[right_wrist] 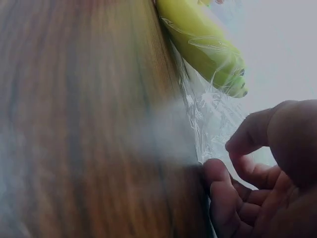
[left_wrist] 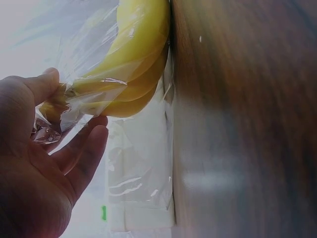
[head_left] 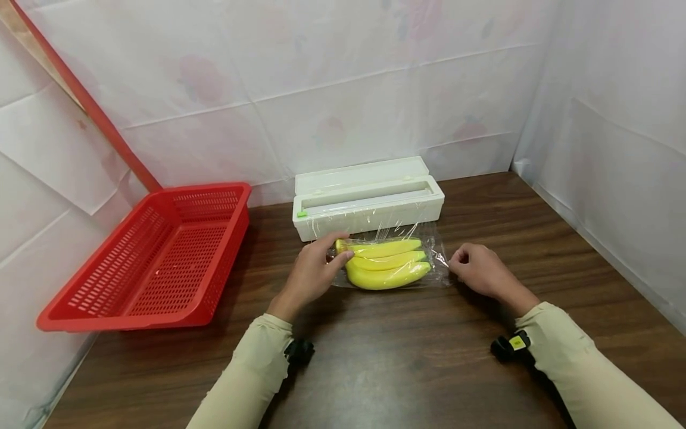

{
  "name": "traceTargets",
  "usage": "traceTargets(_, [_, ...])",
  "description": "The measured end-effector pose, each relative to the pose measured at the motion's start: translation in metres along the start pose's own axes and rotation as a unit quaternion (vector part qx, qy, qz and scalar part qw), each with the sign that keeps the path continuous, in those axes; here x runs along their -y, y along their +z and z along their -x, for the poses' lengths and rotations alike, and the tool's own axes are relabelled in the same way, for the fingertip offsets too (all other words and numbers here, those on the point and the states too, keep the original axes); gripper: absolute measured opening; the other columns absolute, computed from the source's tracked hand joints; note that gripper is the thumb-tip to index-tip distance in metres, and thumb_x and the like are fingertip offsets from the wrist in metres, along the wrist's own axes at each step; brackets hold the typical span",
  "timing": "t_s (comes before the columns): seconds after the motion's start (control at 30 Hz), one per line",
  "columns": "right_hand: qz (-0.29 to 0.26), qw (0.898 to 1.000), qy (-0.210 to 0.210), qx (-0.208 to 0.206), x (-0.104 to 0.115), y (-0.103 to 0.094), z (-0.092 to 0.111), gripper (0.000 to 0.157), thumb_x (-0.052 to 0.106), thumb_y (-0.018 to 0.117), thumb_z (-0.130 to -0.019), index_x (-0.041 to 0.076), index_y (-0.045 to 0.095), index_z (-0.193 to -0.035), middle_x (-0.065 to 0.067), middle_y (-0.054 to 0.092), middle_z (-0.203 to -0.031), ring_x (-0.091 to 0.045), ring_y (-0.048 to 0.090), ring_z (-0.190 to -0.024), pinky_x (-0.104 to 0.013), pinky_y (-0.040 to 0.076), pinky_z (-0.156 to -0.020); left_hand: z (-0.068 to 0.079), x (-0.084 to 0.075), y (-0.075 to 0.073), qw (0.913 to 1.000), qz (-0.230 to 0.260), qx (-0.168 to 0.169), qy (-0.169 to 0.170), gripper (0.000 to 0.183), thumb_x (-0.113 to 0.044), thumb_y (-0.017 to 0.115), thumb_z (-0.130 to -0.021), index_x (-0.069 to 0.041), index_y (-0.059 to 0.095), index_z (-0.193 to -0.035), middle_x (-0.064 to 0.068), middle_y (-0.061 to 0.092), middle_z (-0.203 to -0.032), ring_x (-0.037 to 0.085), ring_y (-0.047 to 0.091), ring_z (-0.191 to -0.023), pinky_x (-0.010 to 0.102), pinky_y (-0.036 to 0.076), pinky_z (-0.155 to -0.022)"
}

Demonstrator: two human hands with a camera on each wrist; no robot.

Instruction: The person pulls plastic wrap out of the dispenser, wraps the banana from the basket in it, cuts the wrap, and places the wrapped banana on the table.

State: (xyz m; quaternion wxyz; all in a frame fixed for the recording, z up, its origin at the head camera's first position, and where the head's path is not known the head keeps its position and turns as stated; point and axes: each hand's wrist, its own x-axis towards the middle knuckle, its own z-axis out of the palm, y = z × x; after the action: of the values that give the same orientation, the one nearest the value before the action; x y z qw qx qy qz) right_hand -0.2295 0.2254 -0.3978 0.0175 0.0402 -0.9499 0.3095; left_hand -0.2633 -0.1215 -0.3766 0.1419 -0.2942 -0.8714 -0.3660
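Observation:
A bunch of yellow bananas (head_left: pixel 386 276) lies on the table under clear plastic wrap (head_left: pixel 440 275), stems to the left and greenish tips to the right. My left hand (head_left: pixel 311 271) grips the stem end through the film, thumb on top, as the left wrist view also shows around the banana stems (left_wrist: pixel 53 106). At the right edge of the film, my right hand (head_left: pixel 484 271) pinches the wrap with curled fingers. In the right wrist view, wrinkled film (right_wrist: pixel 210 116) stretches between the banana tips and the right hand (right_wrist: pixel 267 173).
Behind the bananas stands a white wrap box (head_left: pixel 370 220), lid raised, with a roll inside and a green piece (head_left: pixel 302 213) at its left front. A red perforated basket (head_left: pixel 200 298) sits on the left of the wooden table (head_left: pixel 386 369). Sheeted walls (head_left: pixel 343 89) enclose the back and sides.

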Motion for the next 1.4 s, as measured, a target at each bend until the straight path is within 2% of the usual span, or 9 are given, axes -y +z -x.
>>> traceTargets(0.17, [0.039, 0.999, -0.002, 0.010, 0.000, 0.002, -0.001, 0.018, 0.022, 0.066, -0.092, 0.006, 0.069, -0.086, -0.003, 0.064, -0.082, -0.018, 0.055, -0.070, -0.034, 0.045, -0.067, -0.001, 0.000, 0.000, 1.0000, 0.000, 0.006, -0.005, 0.036, -0.023, 0.069, -0.097, -0.010, 0.064, -0.130, 0.005, 0.069, -0.108, 0.016, 0.056, -0.072, 0.034, 0.050, -0.070])
traceTargets(0.33, [0.047, 0.999, -0.021, 0.016, -0.001, 0.004, 0.000, 0.024, 0.015, 0.060, -0.093, 0.013, 0.061, -0.069, 0.002, 0.058, -0.070, -0.015, 0.051, -0.063, -0.032, 0.042, -0.065, -0.002, -0.001, 0.001, 0.9999, 0.003, 0.010, -0.005, 0.036, -0.024, 0.068, -0.098, -0.011, 0.064, -0.131, 0.005, 0.069, -0.113, 0.016, 0.056, -0.075, 0.036, 0.050, -0.075])
traceTargets(0.47, [0.022, 0.999, -0.027, 0.010, 0.000, 0.003, 0.001, 0.021, 0.011, 0.055, -0.091, 0.013, 0.061, -0.071, 0.001, 0.058, -0.071, -0.016, 0.050, -0.063, -0.032, 0.041, -0.065, -0.002, -0.001, 0.001, 0.9999, 0.003, 0.009, -0.006, 0.036, -0.024, 0.068, -0.098, -0.011, 0.064, -0.131, 0.006, 0.068, -0.120, 0.017, 0.059, -0.084, 0.038, 0.050, -0.082])
traceTargets(0.63, [-0.031, 0.999, -0.020, 0.008, 0.001, 0.002, 0.000, 0.013, 0.011, 0.054, -0.093, 0.007, 0.063, -0.084, -0.003, 0.063, -0.077, -0.018, 0.054, -0.066, -0.034, 0.044, -0.062, -0.001, 0.000, 0.001, 1.0000, 0.000, 0.005, -0.004, 0.036, -0.024, 0.068, -0.097, -0.011, 0.064, -0.130, 0.007, 0.067, -0.126, 0.018, 0.061, -0.096, 0.040, 0.050, -0.088])
traceTargets(0.73, [-0.079, 0.997, -0.009, 0.012, 0.000, 0.003, 0.000, 0.012, 0.011, 0.054, -0.097, 0.003, 0.061, -0.092, -0.005, 0.065, -0.075, -0.019, 0.060, -0.066, -0.034, 0.049, -0.058, 0.000, 0.000, 0.001, 1.0000, -0.003, 0.005, 0.000, 0.036, -0.023, 0.068, -0.097, -0.011, 0.064, -0.131, 0.008, 0.067, -0.124, 0.019, 0.060, -0.091, 0.040, 0.050, -0.086])
traceTargets(0.87, [-0.148, 0.989, -0.007, -0.003, 0.000, 0.004, 0.000, 0.012, 0.011, 0.055, -0.100, -0.001, 0.058, -0.099, -0.008, 0.067, -0.075, -0.020, 0.064, -0.068, -0.034, 0.054, -0.058, 0.000, -0.001, 0.001, 0.9999, -0.009, 0.007, 0.002, 0.036, -0.023, 0.068, -0.098, -0.010, 0.063, -0.131, 0.008, 0.068, -0.121, 0.020, 0.058, -0.085, 0.039, 0.050, -0.081])
traceTargets(1.07, [-0.230, 0.971, -0.047, -0.042, 0.003, 0.006, 0.000, 0.015, 0.010, 0.062, -0.099, -0.004, 0.062, -0.106, -0.014, 0.064, -0.080, -0.020, 0.061, -0.066, -0.034, 0.056, -0.058, 0.000, -0.001, 0.001, 0.9998, -0.018, 0.008, -0.001, 0.037, -0.024, 0.067, -0.098, -0.011, 0.063, -0.132, 0.008, 0.067, -0.124, 0.020, 0.062, -0.096, 0.041, 0.051, -0.087])
traceTargets(1.2, [-0.234, 0.967, -0.077, -0.058, 0.007, 0.007, 0.002, 0.015, 0.010, 0.066, -0.097, -0.001, 0.068, -0.106, -0.014, 0.067, -0.088, -0.018, 0.060, -0.070, -0.032, 0.054, -0.060, 0.000, -0.001, 0.001, 0.9997, -0.020, 0.010, -0.005, 0.038, -0.025, 0.067, -0.098, -0.012, 0.062, -0.133, 0.007, 0.068, -0.122, 0.020, 0.059, -0.088, 0.041, 0.050, -0.083])
traceTargets(1.4, [-0.220, 0.964, -0.124, -0.084, 0.009, 0.010, 0.003, 0.014, 0.012, 0.069, -0.096, 0.004, 0.072, -0.107, -0.010, 0.072, -0.101, -0.016, 0.062, -0.086, -0.021, 0.050, -0.069, 0.000, -0.002, 0.001, 0.9995, -0.029, 0.010, -0.001, 0.037, -0.026, 0.066, -0.098, -0.012, 0.062, -0.133, 0.008, 0.067, -0.126, 0.022, 0.063, -0.106, 0.044, 0.050, -0.091])
